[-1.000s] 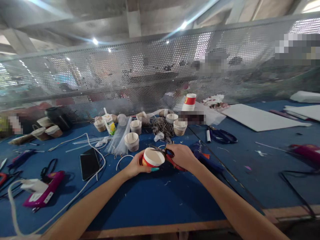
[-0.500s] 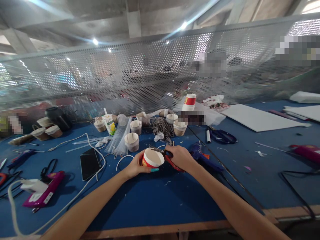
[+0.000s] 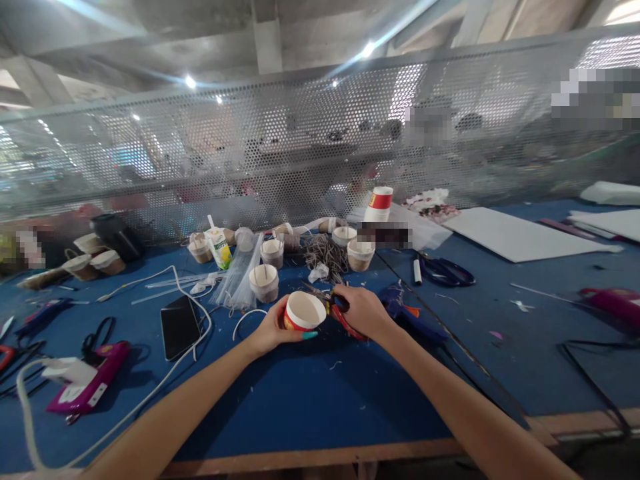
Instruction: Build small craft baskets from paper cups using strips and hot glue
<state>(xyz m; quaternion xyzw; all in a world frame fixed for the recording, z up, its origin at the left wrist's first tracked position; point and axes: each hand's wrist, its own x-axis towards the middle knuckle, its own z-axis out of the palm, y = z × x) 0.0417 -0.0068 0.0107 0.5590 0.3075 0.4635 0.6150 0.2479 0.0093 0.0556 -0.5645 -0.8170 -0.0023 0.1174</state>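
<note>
My left hand [image 3: 277, 327] is closed round a red and white paper cup [image 3: 306, 311], whose open mouth tilts toward me. In my right hand [image 3: 361, 310] are scissors [image 3: 349, 325] with red and black handles. Their blades point left, just beyond the far side of the cup's rim; whether they touch it I cannot tell. Behind the cup stands a small fabric-wrapped cup [image 3: 263, 285], and a heap of grey-brown cord [image 3: 325, 257] lies farther back. A blue glue gun [image 3: 407, 313] rests to the right of my right hand.
Blue-handled scissors [image 3: 447, 271] and white boards [image 3: 515, 233] lie on the right. To the left are a phone [image 3: 180, 328], a white cable [image 3: 150, 410] and a purple power strip [image 3: 90, 383]. Clear plastic strips [image 3: 239, 273] lie behind. A perforated metal screen [image 3: 225, 160] bounds the table's back.
The scissors have drawn back from over the cup's rim to beyond its far side, and their blades now show. The cup has shifted and turned slightly in my left hand.
</note>
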